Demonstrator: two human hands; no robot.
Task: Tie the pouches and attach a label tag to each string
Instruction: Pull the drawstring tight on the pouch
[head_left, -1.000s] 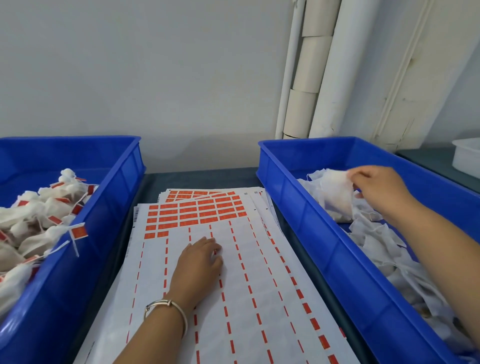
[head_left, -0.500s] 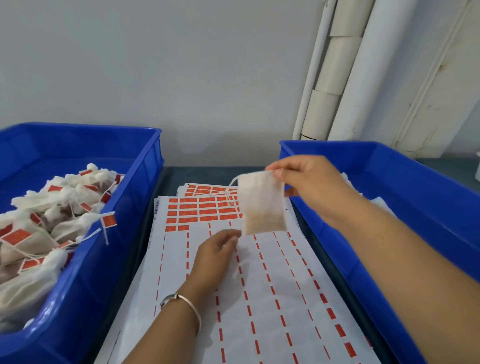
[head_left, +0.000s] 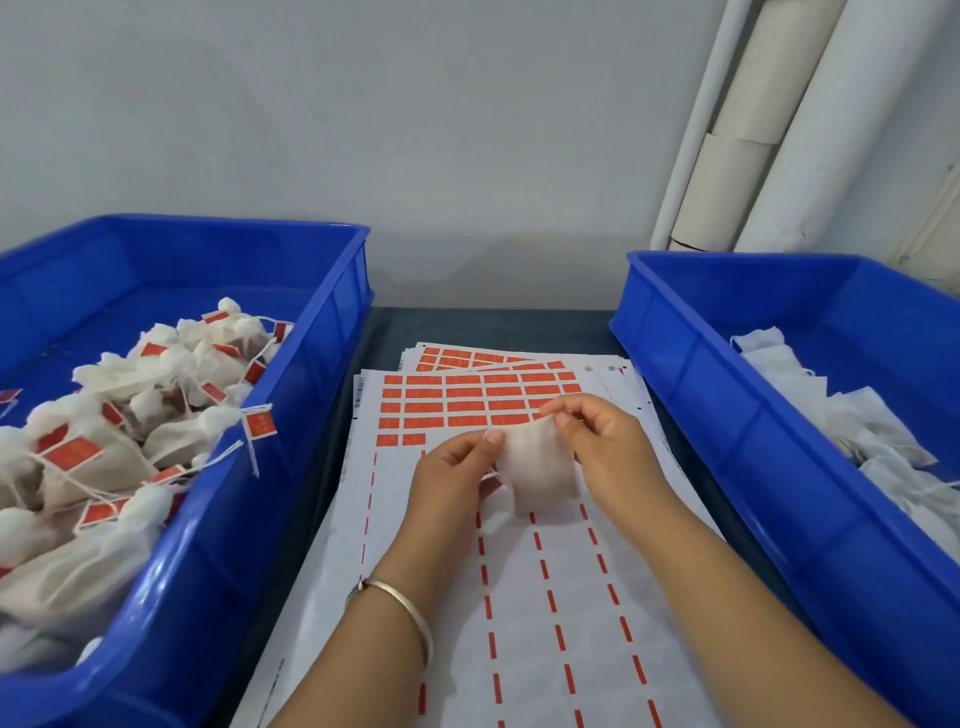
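Observation:
A small white fabric pouch (head_left: 537, 470) hangs between my two hands above the label sheet. My left hand (head_left: 452, 480) pinches its left top corner. My right hand (head_left: 605, 449) pinches the right top corner with thumb and fingers. Below lies a white label sheet (head_left: 524, 597) with rows of red labels (head_left: 467, 402) left at its far end and red dashes where labels were peeled. The pouch's string is not clearly visible.
A blue bin (head_left: 218, 525) on the left holds several tied pouches with red tags (head_left: 119, 415). A blue bin (head_left: 769, 441) on the right holds loose untied white pouches (head_left: 852, 431). White pipes (head_left: 774, 124) stand at the back wall on the right.
My right hand carried a pouch from the right bin to the middle over the sheet. My left hand lifted off the sheet and took the pouch's other corner.

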